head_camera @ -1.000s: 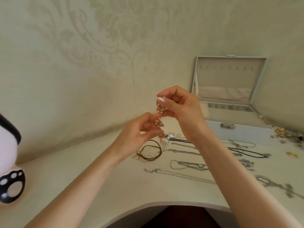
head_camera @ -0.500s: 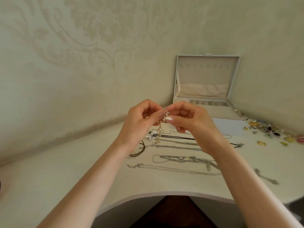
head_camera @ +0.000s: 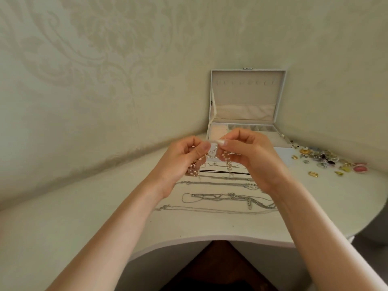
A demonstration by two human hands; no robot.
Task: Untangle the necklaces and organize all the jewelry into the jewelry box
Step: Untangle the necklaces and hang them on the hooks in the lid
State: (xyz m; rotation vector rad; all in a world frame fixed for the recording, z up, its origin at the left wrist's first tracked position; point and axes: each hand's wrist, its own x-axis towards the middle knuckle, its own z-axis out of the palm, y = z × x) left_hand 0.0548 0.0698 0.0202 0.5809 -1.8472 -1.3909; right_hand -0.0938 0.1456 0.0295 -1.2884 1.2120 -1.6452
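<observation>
My left hand (head_camera: 180,162) and my right hand (head_camera: 249,156) are raised together above the table, both pinching a pearl-beaded necklace (head_camera: 194,168). Its beads hang in bunches under each hand, with a short strand stretched between my fingertips. Behind my hands the white jewelry box (head_camera: 247,114) stands open, its lid upright against the wall. Several silver chains (head_camera: 220,196) lie stretched out in rows on the table below my hands, and a thin black cord (head_camera: 222,171) lies beyond them.
A heap of small colourful jewelry pieces (head_camera: 327,160) lies to the right of the box, with a gold ring (head_camera: 313,174) nearer me. The white table (head_camera: 73,217) has a curved cut-out front edge. Patterned wallpaper walls close in behind.
The view has swung right and down, so the panda-like object at left is out of sight. My hands came down and together, and now stretch the pearl necklace between them.
</observation>
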